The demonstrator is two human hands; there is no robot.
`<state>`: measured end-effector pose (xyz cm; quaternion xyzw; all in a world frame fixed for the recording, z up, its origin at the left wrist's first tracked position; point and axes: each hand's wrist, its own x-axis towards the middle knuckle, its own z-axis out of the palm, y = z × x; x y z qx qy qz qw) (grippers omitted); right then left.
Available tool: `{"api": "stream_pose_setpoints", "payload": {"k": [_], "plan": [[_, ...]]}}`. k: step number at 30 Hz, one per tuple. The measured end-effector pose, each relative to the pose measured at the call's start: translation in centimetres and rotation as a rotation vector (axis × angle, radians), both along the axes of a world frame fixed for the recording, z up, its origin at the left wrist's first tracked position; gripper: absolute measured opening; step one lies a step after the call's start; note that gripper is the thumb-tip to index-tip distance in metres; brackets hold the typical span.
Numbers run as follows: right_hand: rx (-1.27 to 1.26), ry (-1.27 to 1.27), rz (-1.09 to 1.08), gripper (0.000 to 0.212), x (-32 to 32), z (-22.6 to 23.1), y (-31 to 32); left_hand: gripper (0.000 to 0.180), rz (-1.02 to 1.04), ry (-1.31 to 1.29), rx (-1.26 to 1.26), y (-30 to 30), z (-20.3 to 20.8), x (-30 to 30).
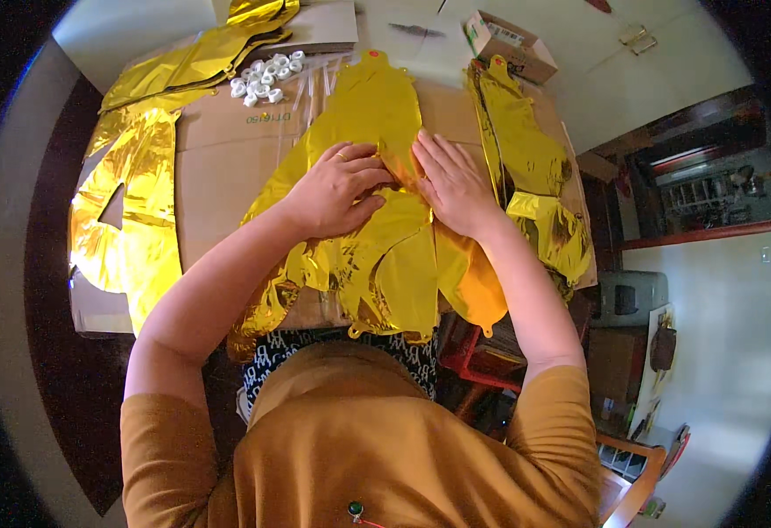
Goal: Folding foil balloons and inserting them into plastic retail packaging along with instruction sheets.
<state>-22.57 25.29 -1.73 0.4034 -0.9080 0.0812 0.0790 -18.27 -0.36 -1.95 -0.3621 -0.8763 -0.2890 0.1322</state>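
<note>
A gold foil balloon (373, 114), uninflated and flat, lies in front of me on a cardboard sheet (218, 145). It has a tab with a red dot at its far end, and its near part is creased and spread toward the table's front edge. My left hand (340, 192) rests on its middle, with the fingers slightly bent and the thumb apart. Beside it, my right hand (454, 183) lies flat along the balloon's right edge, fingers stretched out together. Between my hands the foil is folded and shows an orange tint.
More gold foil balloons (152, 202) lie at the left, and another gold foil stack (526, 141) at the right. Behind are small white rings (267, 77), clear thin strips (313, 86) and a small open carton (510, 48). A wooden chair (639, 475) stands at lower right.
</note>
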Motion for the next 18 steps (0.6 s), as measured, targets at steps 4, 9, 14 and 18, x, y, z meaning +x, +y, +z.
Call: {"api": "stream_pose_setpoints", "payload": {"k": [4,9,14,18], "plan": [[0.022,-0.008,-0.017,0.056,0.0,-0.2,0.0,0.029,-0.022,0.022,0.021,0.0,0.5,0.1],[0.013,-0.063,-0.040,0.056,0.0,-0.1,0.1,0.023,0.173,-0.309,0.296,-0.4,1.9,-0.7],[0.145,-0.073,-0.063,0.056,0.3,1.1,-0.6,0.029,0.018,-0.182,0.077,2.2,3.1,-4.7],[0.091,-0.022,-0.053,0.058,0.0,0.0,-0.3,0.037,-0.039,0.069,-0.087,4.0,-1.1,-7.8]]}}
